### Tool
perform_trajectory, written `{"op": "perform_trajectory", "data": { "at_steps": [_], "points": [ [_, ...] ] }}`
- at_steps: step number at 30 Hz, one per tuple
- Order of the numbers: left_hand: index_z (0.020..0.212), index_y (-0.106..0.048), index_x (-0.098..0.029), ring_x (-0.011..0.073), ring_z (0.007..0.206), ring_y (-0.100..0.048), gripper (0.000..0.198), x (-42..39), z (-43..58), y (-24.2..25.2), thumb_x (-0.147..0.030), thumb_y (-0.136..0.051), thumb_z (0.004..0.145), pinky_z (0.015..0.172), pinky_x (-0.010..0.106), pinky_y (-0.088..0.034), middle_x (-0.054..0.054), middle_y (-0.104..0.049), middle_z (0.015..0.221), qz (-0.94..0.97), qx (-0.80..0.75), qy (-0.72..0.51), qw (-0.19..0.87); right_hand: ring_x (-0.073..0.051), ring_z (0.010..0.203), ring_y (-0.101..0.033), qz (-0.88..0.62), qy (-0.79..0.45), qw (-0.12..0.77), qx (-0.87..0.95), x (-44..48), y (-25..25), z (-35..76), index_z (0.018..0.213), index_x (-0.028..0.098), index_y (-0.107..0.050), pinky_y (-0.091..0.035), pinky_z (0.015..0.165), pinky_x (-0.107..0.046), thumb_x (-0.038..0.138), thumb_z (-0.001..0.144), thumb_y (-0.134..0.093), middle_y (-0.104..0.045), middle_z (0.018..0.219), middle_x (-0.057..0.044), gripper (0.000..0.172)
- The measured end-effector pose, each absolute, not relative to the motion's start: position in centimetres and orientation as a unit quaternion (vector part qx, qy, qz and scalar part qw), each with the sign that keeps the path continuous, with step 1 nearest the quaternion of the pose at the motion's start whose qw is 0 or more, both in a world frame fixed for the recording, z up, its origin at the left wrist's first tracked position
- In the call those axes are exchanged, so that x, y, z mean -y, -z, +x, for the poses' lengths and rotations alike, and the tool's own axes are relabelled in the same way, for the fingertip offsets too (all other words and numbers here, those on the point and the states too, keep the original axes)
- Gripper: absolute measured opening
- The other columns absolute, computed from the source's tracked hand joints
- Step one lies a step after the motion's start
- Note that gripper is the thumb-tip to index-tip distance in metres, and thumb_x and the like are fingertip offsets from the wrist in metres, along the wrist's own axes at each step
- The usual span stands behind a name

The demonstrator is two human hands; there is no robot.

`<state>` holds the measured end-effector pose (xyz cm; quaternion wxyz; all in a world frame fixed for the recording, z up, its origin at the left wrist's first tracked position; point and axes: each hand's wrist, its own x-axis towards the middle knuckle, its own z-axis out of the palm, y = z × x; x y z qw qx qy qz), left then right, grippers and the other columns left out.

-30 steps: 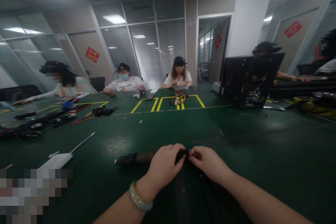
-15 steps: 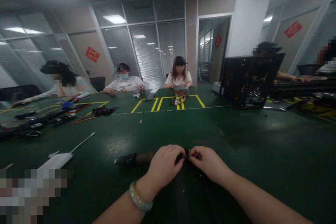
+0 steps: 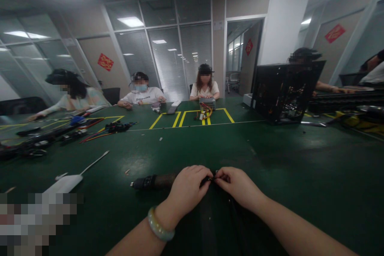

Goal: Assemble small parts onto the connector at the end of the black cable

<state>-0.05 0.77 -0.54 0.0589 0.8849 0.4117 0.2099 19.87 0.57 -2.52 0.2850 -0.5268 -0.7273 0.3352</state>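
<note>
My left hand (image 3: 190, 186), with a pale green bangle (image 3: 160, 226) on its wrist, is closed in a pinch around a small black piece (image 3: 209, 179). Facing it, my right hand (image 3: 235, 184) also has thumb and forefinger pressed together at the right end of that piece. The fingers hide most of it, so its kind does not show. Beside and partly behind my left hand, a dark cylindrical tool (image 3: 154, 181) with a metal tip lies on the green tabletop (image 3: 192, 148). Dark strips, hard to make out, run from below my hands toward me.
A black computer case (image 3: 282, 94) stands at the back right. Black parts and colored cables (image 3: 118, 127) lie on the left, with a white object (image 3: 64, 184) closer to me. Across the table a grey box (image 3: 207, 103) has bundled wires. Several people sit around the table.
My hands keep nearly the same pose and place. At the far left, a person's outstretched hand has shifted to the right along the table.
</note>
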Motion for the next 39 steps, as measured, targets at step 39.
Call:
{"op": "perform_trajectory", "data": {
  "at_steps": [39],
  "points": [
    [0.097, -0.059, -0.025, 0.0186, 0.095, -0.058, 0.014, -0.87, -0.06, 0.38, -0.018, -0.056, 0.085, 0.087, 0.033, -0.043, 0.000, -0.064, 0.099, 0.882, -0.421, -0.202, 0.062, -0.016, 0.073, -0.064, -0.524, -0.330, 0.289, 0.731, -0.56, 2.49, 19.94, 0.087, 0.021, -0.068, -0.043, 0.064, -0.023, 0.026, 0.085, -0.057, -0.070, 0.081, 0.000, 0.012]
  ]
}}
